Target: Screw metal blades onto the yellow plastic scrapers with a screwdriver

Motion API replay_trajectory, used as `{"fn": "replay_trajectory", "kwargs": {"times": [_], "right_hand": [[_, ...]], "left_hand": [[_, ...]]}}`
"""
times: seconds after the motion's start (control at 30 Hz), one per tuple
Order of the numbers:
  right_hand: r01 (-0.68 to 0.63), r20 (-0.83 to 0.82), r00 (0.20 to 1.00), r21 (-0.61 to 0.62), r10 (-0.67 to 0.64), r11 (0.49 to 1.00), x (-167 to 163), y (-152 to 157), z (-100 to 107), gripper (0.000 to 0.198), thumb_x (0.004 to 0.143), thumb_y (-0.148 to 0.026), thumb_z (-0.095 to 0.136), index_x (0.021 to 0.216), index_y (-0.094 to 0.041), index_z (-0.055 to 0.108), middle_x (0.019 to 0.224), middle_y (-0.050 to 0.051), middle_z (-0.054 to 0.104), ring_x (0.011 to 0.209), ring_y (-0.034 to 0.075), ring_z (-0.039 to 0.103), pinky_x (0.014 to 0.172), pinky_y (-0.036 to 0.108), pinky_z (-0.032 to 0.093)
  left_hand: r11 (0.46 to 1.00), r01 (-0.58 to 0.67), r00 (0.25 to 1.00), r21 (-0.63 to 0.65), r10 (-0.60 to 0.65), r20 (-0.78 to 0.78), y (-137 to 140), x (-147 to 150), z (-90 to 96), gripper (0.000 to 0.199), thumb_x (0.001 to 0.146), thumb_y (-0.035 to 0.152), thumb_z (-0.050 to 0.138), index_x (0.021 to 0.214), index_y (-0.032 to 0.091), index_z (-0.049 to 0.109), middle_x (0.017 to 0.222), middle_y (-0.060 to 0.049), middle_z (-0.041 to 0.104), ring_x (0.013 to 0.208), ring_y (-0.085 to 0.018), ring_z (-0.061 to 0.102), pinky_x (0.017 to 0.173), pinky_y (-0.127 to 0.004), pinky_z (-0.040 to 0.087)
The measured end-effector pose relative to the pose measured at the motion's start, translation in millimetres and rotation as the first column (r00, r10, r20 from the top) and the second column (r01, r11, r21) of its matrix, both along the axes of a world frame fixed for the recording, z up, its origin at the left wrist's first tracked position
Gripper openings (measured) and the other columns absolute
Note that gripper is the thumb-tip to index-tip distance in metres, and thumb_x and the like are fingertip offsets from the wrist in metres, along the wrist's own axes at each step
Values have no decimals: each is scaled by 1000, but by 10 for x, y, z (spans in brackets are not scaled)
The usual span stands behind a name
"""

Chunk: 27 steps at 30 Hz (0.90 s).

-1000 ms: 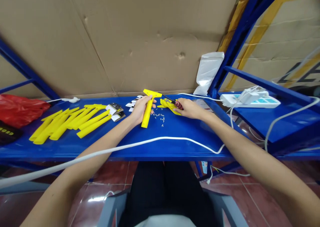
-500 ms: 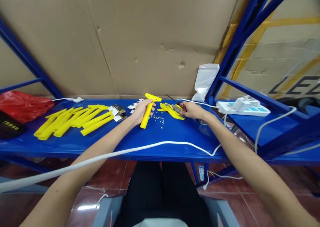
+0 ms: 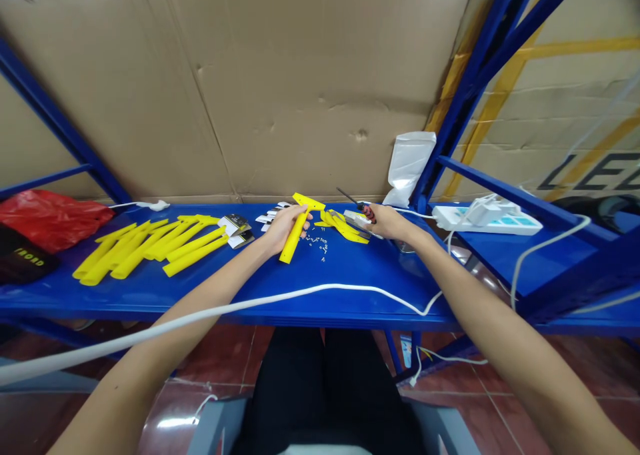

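My left hand is closed around a yellow T-shaped handle, whose crosspiece points away from me and whose tube end comes toward me. In my right hand is a screwdriver with a red and black grip. Its thin shaft points up and to the left, apart from the yellow handle. Between the hands, flat yellow pieces lie in a small pile beside my right hand. Several tiny pale parts, perhaps screws, are scattered on the blue table.
Several more yellow handles lie at the left, near black and white cards. A red plastic bag is at the far left. A white cable crosses in front. A power strip sits at the right; cardboard stands behind.
The view has shifted slightly. My left hand has tilted the yellow handle a little, and the screwdriver remains in my right hand, still apart from it.
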State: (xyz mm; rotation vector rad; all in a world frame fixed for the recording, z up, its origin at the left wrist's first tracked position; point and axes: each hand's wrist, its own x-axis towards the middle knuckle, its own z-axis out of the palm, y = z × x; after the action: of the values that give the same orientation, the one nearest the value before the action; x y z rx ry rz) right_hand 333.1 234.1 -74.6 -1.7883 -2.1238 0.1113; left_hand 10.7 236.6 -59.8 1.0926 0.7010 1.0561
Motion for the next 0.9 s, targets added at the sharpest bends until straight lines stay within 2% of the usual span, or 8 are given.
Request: {"fn": "replay_trajectory", "kwargs": {"times": [0.23,0.4,0.5,0.6,0.7,0.83,0.9], "right_hand": [[52,-92,995,76,-45,996,-34,-44,118,26,83,-26,82,87,-24,56,87,6,76,79,23,67,70,31,43],[107,-208,975,138,-77,985,-49,-93,184,28,83,-26,83,86,-25,55,92,8,79,82,24,69,74,32,44],[137,-297,952,186,-77,973,-65,-125,219,31,81,-29,86,85,-25,56,94,8,80,85,26,71,76,34,47],[158,-393,918,238,-54,958,-113,-157,254,33,85,-41,84,85,-25,55,95,10,81,88,28,74,79,36,51],[168,-559,829,284,21,944,-193,-202,295,46,87,-58,81,83,-28,46,95,10,81,91,30,77,79,39,56],[189,-794,592,303,138,934,-303,-290,375,64,72,-68,93,80,-28,43,86,7,78,85,29,77,77,40,57],[197,-833,535,289,144,937,-351,-329,407,69,65,-70,97,79,-28,44,84,6,76,80,26,72,74,39,55]], "left_hand": [[1000,20,1000,-4,-20,-12,-8,7,3,26,93,31,87,99,16,66,88,-5,71,60,-11,62,43,-22,50],[999,48,999,-7,-49,-19,-24,20,-7,22,95,28,83,101,16,66,87,-5,71,60,-12,63,42,-21,49],[998,68,997,-6,-68,-32,-37,28,-4,21,96,27,82,103,16,66,88,-6,72,60,-12,65,43,-22,50],[995,103,993,-7,-103,-58,-66,46,4,21,96,25,81,107,16,66,88,-7,74,60,-14,67,43,-23,51],[989,151,985,1,-150,-88,-105,66,4,16,98,23,78,107,17,66,89,-10,76,60,-16,69,42,-24,52],[970,242,964,24,-238,-122,-138,77,-8,15,99,24,76,109,17,68,96,-14,79,64,-18,73,42,-25,55],[963,267,955,22,-262,-137,-143,79,-13,17,98,25,77,111,15,69,99,-16,80,66,-19,75,42,-25,55]]}}
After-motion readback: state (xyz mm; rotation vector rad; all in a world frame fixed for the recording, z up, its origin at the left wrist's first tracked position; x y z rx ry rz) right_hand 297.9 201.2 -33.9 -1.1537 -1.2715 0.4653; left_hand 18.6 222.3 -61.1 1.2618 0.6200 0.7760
